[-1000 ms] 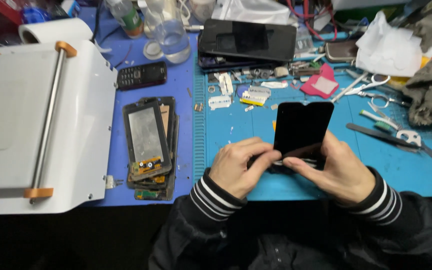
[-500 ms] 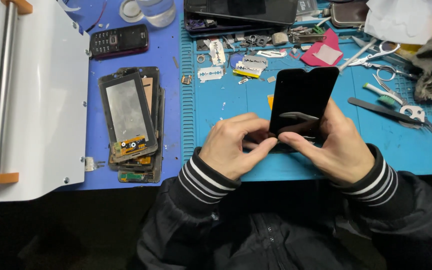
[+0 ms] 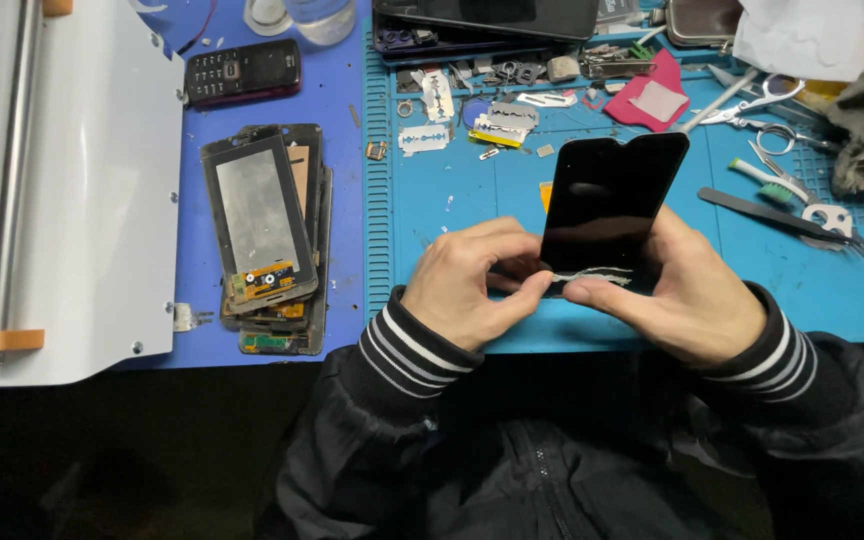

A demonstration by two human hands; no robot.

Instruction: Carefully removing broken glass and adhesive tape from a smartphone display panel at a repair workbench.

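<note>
While bare blue mat [image 3: 452, 200] lies open at nine o'clock, we pinch the black phone screen's [image 3: 607, 205] lower edge, left hand [image 3: 467, 280] and right hand [image 3: 687, 295] fingers closed on it, thumbs meeting.

The black phone screen [image 3: 607, 205] I hold is a thin, glossy glass panel with rounded corners and a small notch in its top edge. It tilts slightly rightward over the blue mat, its lower edge showing a pale, ragged strip.
</note>
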